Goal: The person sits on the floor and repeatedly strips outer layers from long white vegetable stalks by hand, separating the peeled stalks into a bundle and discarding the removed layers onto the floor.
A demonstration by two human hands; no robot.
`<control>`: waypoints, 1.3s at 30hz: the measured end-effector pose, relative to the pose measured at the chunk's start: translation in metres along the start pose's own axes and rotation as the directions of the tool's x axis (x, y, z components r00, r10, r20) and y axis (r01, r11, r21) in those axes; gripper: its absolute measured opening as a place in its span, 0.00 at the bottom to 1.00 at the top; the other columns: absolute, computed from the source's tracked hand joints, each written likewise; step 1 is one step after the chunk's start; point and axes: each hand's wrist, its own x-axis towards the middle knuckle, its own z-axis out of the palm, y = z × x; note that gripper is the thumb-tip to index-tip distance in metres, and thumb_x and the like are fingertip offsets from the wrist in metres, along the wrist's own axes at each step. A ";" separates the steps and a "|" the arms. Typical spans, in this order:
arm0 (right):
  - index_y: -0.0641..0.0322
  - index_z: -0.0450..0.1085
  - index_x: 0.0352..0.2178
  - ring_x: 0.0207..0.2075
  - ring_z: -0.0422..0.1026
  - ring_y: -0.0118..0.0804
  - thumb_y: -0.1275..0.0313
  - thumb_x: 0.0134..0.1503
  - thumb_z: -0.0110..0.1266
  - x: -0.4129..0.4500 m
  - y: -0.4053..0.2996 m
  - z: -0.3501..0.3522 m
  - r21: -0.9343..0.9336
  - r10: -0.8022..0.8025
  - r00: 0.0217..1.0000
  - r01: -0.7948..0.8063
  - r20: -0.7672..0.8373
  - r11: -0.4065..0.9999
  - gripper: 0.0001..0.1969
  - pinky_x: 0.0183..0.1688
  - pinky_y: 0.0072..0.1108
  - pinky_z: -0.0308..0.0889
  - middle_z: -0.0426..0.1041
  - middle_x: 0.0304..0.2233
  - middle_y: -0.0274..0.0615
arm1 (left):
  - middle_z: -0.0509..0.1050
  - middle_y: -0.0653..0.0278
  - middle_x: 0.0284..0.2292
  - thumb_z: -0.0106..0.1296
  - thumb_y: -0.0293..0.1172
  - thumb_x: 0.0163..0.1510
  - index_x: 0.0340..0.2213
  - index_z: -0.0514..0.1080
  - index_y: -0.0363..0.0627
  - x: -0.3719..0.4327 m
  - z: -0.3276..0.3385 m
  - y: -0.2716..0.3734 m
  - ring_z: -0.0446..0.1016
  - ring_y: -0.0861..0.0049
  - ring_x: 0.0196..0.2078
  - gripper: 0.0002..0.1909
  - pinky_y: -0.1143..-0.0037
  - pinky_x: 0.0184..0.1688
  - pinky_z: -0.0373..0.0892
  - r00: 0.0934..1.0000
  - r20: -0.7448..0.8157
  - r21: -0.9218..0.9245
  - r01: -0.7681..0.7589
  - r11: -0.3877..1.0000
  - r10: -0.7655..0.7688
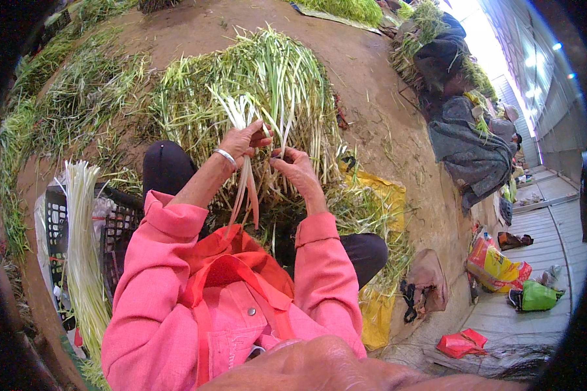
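My left hand (244,141), with a silver bracelet at the wrist, grips a small bundle of pale chive-like stalks (245,188). Their white-green tops fan out above the fingers and their pinkish-white lower ends hang towards my lap. To its right, my right hand (296,163) pinches a long pale stalk (284,127) near its lower end, thumb against fingers. Just beyond both hands stands a big heap of the same stalks (254,63), green at the top and brown and dry lower down. A red apron (239,249) covers my lap.
A black plastic crate (122,215) at my left bears a long bundle of clean pale stalks (84,244). Leaf litter (88,83) covers the ground at the left. On the right lie a yellow sack (376,313), a cloth bag (428,278) and dark blankets (474,146), with people beyond.
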 end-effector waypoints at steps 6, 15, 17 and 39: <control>0.64 0.71 0.28 0.17 0.58 0.16 0.65 0.54 0.47 -0.003 -0.011 -0.019 0.072 0.008 0.997 -0.002 -0.079 0.997 0.12 0.20 0.11 0.53 0.65 0.18 0.27 | 0.73 0.63 0.26 0.50 0.39 0.50 0.31 0.67 0.38 0.022 -0.027 0.005 0.75 0.75 0.27 0.14 0.84 0.12 0.53 0.948 -0.228 0.099 -0.204 0.974 0.222; 0.66 0.71 0.27 0.16 0.58 0.19 0.63 0.53 0.45 0.018 -0.009 -0.012 -0.314 -0.162 0.977 0.113 -0.136 0.943 0.15 0.19 0.14 0.54 0.63 0.14 0.29 | 0.74 0.63 0.26 0.58 0.34 0.44 0.30 0.70 0.39 0.004 -0.024 0.019 0.75 0.76 0.29 0.14 0.87 0.15 0.56 0.951 -0.184 -0.045 -0.260 0.965 0.247; 0.68 0.71 0.27 0.16 0.59 0.21 0.65 0.52 0.45 0.026 -0.014 -0.001 -0.416 -0.211 0.967 0.135 -0.142 0.899 0.15 0.19 0.15 0.54 0.65 0.14 0.31 | 0.74 0.65 0.25 0.59 0.35 0.43 0.30 0.71 0.38 -0.007 -0.005 0.012 0.74 0.77 0.30 0.14 0.86 0.18 0.59 0.942 -0.161 0.033 -0.294 0.955 0.296; 0.66 0.65 0.22 0.25 0.66 0.55 0.65 0.52 0.45 -0.020 0.009 0.001 -0.614 -0.293 0.952 0.281 0.084 0.737 0.13 0.28 0.36 0.60 0.66 0.20 0.53 | 0.74 0.62 0.24 0.49 0.33 0.50 0.25 0.69 0.43 0.008 -0.133 0.149 0.67 0.89 0.19 0.06 0.89 0.09 0.46 0.913 -0.179 -0.232 -0.400 0.887 0.366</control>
